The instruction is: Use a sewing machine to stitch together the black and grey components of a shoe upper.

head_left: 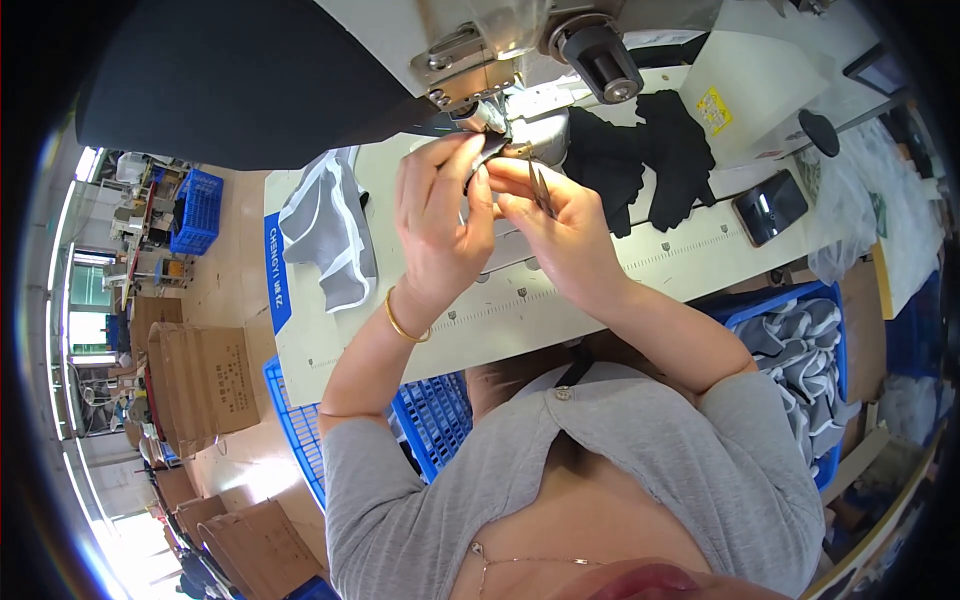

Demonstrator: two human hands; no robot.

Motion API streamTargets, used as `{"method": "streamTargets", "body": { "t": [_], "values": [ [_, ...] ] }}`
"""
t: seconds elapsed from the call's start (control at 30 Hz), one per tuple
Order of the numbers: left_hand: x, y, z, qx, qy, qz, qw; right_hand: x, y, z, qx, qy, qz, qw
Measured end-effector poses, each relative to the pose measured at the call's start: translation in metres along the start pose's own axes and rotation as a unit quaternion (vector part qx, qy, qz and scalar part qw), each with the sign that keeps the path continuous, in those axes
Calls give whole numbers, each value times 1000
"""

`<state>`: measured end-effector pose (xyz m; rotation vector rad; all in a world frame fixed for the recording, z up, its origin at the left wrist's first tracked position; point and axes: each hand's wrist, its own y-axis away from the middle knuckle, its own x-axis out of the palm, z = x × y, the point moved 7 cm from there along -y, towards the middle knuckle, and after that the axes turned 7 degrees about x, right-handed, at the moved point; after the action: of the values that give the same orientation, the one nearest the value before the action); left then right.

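Just below the presser-foot area of a sewing machine (478, 90), my two hands are close together. My left hand (440, 210) pinches a small black fabric piece (488, 150) between thumb and fingers. My right hand (565, 225) has its fingertips at the same piece, and a slim dark metal tool (541, 188) with narrow pointed blades is held in it. Whether these are thread snips or tweezers I cannot tell. My fingers partly hide the black piece. A grey fabric piece with white edging (330, 235) lies on the table left of my left hand.
Black fabric pieces (640, 150) lie right of the machine bed, near a phone (770, 208) on the white table (400, 345). Blue crates stand below: one crate (835, 470) at right with grey-and-white pieces, another crate (435, 420) under the front edge. Cardboard boxes (205, 385) stand at left.
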<state>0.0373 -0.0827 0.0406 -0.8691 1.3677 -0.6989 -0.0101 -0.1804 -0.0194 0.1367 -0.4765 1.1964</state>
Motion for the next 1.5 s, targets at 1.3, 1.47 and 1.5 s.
{"method": "streamTargets", "body": {
  "t": [1.3, 1.47, 1.5],
  "values": [
    [-9, 112, 11, -616, 430, 83, 655, -25, 48, -9, -69, 418, 228, 877],
    [-2, 110, 8, -615, 453, 68, 642, -18, 48, 0, -169, 449, 213, 851],
    [-1, 109, 8, -617, 450, 69, 642, -14, 50, 6, -239, 484, 201, 818]
  ]
}}
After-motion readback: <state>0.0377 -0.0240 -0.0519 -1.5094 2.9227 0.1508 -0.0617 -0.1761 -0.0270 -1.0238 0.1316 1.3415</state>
